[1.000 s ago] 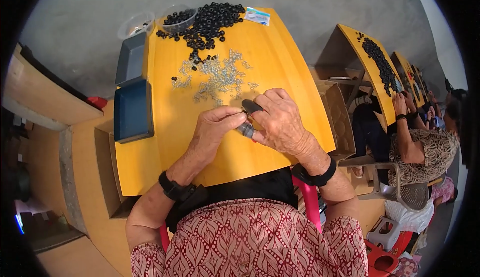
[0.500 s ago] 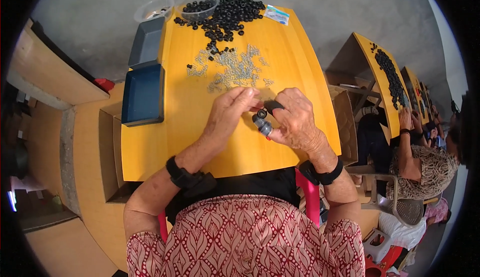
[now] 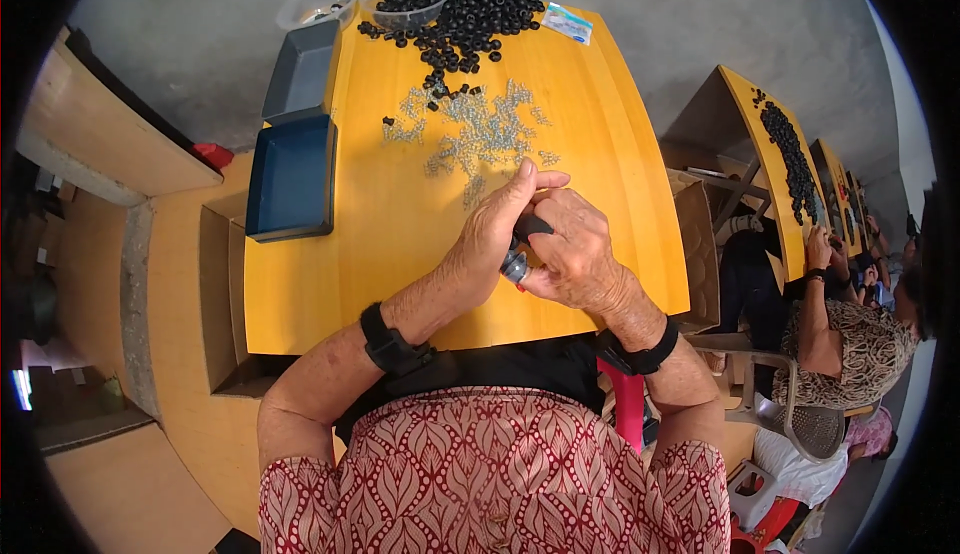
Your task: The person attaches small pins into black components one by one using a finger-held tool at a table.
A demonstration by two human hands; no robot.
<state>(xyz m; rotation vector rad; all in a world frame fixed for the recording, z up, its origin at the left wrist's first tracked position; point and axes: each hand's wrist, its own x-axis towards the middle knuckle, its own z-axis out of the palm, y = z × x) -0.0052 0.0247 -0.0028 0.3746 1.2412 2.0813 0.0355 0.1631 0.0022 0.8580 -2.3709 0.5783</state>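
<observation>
Black ring pieces [image 3: 497,4], on surface [image 3: 610,154] beyond your hands, sit in clear tub [image 3: 409,21] and lie heaped right of it; look light, stiff, apt to roll: pinch outer rims. Nearer you, silvery bits [image 3: 490,134] look tiny, slippery; fingertips suit. Left hand [image 3: 488,234]: fingers lie nearly straight, inner side hidden; cannot tell whether they hold anything. Right hand [image 3: 570,249]: covered thumb and forefinger pinch dark piece [image 3: 517,242], mostly hidden.
</observation>
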